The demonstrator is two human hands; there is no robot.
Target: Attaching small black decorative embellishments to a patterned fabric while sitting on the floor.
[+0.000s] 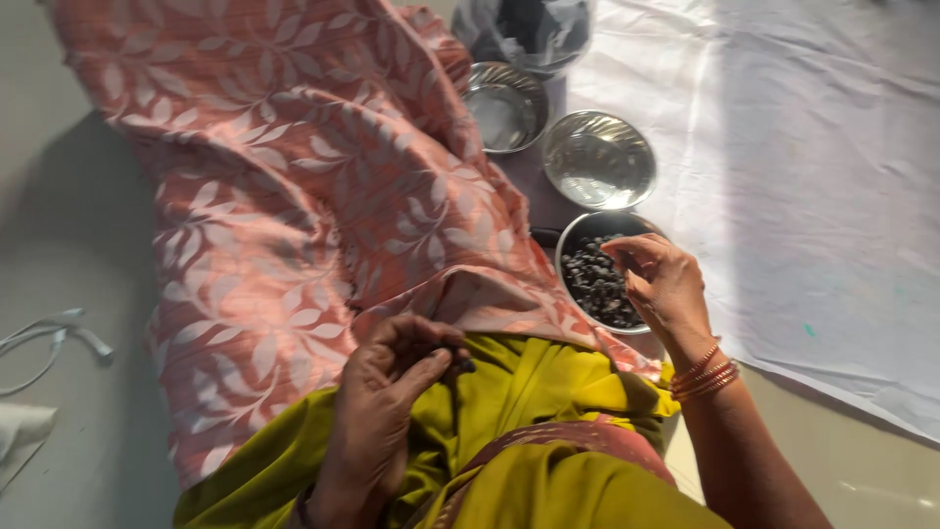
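My left hand (384, 402) rests on my lap over the olive-yellow cloth (509, 392), its fingers pinched on a small dark piece (464, 365). Over the rim of a steel bowl (568, 257) full of small dark pieces (597, 284) hovers my right hand (662, 286), fingers curled together above the pieces; whether it holds one I cannot tell. Orange bangles (705, 373) circle my right wrist.
Pink leaf-patterned cloth (294, 196) covers my knee. Two steel bowls (504, 106) (598, 160) holding no pieces sit beyond the full one, with a plastic bag (524, 34) behind them. A white sheet (803, 176) spreads to the right. A white cable (59, 328) lies on the floor at left.
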